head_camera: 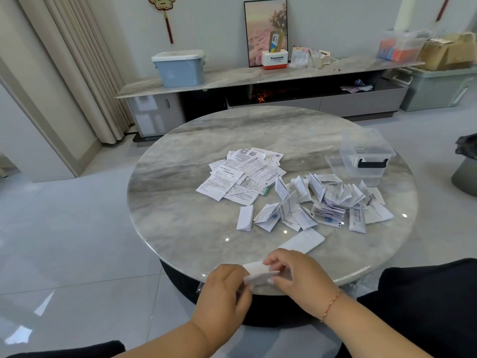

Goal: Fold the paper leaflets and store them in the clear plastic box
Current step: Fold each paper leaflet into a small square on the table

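At the near edge of the round marble table point(180, 218), my left hand point(227, 290) and my right hand point(299, 275) pinch a small folded white leaflet point(259, 273) between them. A pile of flat unfolded leaflets point(242, 174) lies mid-table. To its right sits a heap of folded leaflets point(325, 200), with a folded one point(245, 218) apart at the left and another white sheet point(303, 240) just beyond my right hand. The clear plastic box point(366, 153) with a black latch stands at the table's far right, its lid point(333, 161) beside it.
A long marble TV cabinet point(258, 73) runs behind the table with a blue lidded bin point(179, 68), a framed picture point(265, 29) and a Panasonic box point(275, 59). Storage boxes point(436, 83) stand at the far right. My dark-clothed knee point(423, 293) is by the table's right edge.
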{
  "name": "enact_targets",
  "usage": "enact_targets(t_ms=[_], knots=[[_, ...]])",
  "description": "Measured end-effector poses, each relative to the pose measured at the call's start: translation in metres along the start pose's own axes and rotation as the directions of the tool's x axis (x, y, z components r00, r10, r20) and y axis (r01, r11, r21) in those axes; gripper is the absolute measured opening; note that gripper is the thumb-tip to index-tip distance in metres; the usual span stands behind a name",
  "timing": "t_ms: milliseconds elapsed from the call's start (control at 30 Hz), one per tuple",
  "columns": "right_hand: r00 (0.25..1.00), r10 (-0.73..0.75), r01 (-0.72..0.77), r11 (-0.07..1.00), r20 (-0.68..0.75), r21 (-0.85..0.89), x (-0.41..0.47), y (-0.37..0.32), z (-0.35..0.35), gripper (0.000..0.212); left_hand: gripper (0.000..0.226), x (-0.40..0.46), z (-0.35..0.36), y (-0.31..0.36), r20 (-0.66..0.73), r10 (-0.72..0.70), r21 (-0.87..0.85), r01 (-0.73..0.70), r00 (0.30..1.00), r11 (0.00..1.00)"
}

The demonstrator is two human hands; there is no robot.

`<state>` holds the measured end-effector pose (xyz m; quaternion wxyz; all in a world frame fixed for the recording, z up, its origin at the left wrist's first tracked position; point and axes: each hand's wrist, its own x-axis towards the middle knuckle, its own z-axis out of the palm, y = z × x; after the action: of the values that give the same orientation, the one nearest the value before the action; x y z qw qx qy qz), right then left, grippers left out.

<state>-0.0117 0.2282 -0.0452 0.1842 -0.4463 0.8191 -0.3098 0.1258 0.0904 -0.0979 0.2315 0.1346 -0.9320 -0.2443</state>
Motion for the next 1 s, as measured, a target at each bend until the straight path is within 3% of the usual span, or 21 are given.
enact_targets(t_ms=[100, 200, 367, 500, 567, 633, 767, 900, 1000], knots=[[0.992, 0.071, -0.072, 0.997, -0.102, -0.012, 0.008, 0.000, 0.011, 0.032, 0.030, 0.003, 0.002, 0.001, -0.041, -0.119, -0.027, 0.118, 0.992, 0.993], [0.981, 0.113, -0.127, 0.989, -0.161, -0.081, 0.012, 0.000, 0.016, 0.040, 0.046, 0.009, 0.000, -0.002, 0.007, -0.108, 0.017, 0.108, 0.994, 0.994], [0.987, 0.113, -0.131, 0.977, -0.110, -0.168, 0.019, -0.003, 0.016, 0.029, 0.033, 0.014, -0.001, -0.012, 0.076, 0.129, 0.187, -0.141, 0.989, 0.972], [0.990, 0.140, -0.138, 0.966, -0.006, -0.217, 0.017, -0.001, 0.019, 0.036, 0.051, 0.010, -0.003, -0.016, 0.182, 0.251, 0.228, -0.289, 0.951, 0.930], [0.984, 0.166, -0.157, 0.979, 0.063, -0.128, 0.011, -0.001, 0.019, 0.030, 0.052, 0.011, -0.005, -0.019, 0.193, 0.310, 0.246, -0.351, 0.931, 0.903], [0.974, 0.186, -0.191, 0.981, 0.126, 0.025, 0.006, -0.001, 0.016, 0.017, 0.036, 0.015, -0.007, -0.025, 0.167, 0.412, 0.234, -0.442, 0.896, 0.866], [0.961, 0.217, -0.250, 0.945, 0.169, 0.212, 0.001, 0.000, 0.009, 0.016, 0.009, 0.021, -0.013, -0.027, 0.099, 0.587, 0.257, -0.591, 0.804, 0.765], [0.990, 0.129, -0.136, 0.981, 0.056, 0.141, 0.000, -0.006, 0.008, 0.016, 0.011, 0.024, -0.012, -0.022, 0.075, 0.610, 0.286, -0.603, 0.789, 0.745], [0.997, 0.061, -0.060, 0.998, 0.048, -0.022, -0.001, -0.008, 0.010, 0.039, 0.029, 0.024, -0.008, -0.018, 0.143, 0.557, 0.280, -0.573, 0.818, 0.770]])
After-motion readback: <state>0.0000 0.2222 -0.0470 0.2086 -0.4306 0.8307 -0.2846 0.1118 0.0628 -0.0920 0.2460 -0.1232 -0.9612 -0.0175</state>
